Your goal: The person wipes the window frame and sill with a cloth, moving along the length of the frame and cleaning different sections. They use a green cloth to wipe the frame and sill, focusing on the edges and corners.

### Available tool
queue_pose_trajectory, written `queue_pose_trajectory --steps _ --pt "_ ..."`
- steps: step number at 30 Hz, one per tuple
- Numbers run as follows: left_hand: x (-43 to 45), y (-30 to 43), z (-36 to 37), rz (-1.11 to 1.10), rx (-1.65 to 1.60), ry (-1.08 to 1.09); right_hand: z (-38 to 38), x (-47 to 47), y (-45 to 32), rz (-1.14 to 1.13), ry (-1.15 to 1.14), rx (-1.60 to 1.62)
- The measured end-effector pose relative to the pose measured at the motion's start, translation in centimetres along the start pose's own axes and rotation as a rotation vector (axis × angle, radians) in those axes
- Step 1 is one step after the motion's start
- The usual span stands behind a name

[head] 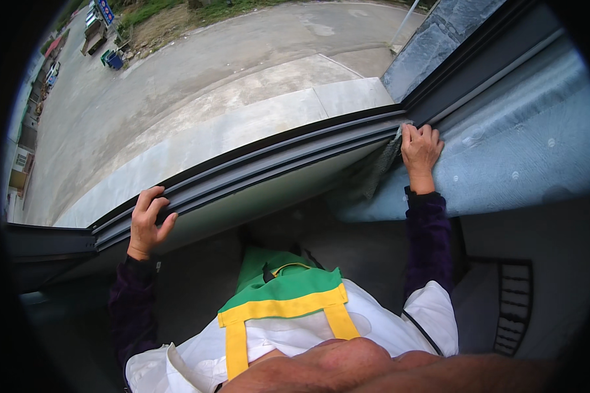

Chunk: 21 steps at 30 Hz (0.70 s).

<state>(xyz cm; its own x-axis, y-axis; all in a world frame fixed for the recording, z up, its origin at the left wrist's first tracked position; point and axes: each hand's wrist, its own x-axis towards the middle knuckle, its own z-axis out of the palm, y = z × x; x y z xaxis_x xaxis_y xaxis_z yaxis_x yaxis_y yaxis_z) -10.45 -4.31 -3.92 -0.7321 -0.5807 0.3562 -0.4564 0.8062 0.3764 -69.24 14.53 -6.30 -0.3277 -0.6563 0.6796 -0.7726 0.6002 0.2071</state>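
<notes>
A dark metal window frame with a grooved sliding track (275, 156) runs slantwise before me. My left hand (149, 223) rests on the track near its left end, fingers over the frame and thumb apart. At the track's right corner, my right hand (421, 145) pinches a grey mesh cloth (386, 164). Part of the cloth lies in the corner, and the rest hangs down inside below the sill. Beside my right hand, a light blue curtain (516, 152) with small pale marks drapes along the dark side jamb (477, 64).
Outside lie a pale stone ledge (275, 118) and a concrete road (201, 73) far below. Blue and green bins (112, 59) and a truck (94, 37) stand by the road. A green and yellow apron (285, 294) hangs at my front. Dark railings (514, 304) show at lower right.
</notes>
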Motion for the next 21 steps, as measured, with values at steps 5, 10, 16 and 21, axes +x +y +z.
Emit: queue_pose_trajectory --steps 5,10,16,21 --pt "0.2 0.0 0.2 0.024 -0.008 0.018 -1.0 -0.6 -3.4 0.058 -0.042 0.248" --pt "-0.1 -0.3 0.3 0.043 0.012 0.026 -4.0 -1.6 -7.9 -0.050 0.002 0.486" --pt "-0.2 -0.8 0.6 0.021 0.010 0.017 -6.5 -2.2 -11.3 -0.166 -0.080 0.779" --pt "-0.3 -0.6 0.4 0.009 0.014 0.005 -5.8 -1.3 -9.2 -0.262 -0.024 0.678"
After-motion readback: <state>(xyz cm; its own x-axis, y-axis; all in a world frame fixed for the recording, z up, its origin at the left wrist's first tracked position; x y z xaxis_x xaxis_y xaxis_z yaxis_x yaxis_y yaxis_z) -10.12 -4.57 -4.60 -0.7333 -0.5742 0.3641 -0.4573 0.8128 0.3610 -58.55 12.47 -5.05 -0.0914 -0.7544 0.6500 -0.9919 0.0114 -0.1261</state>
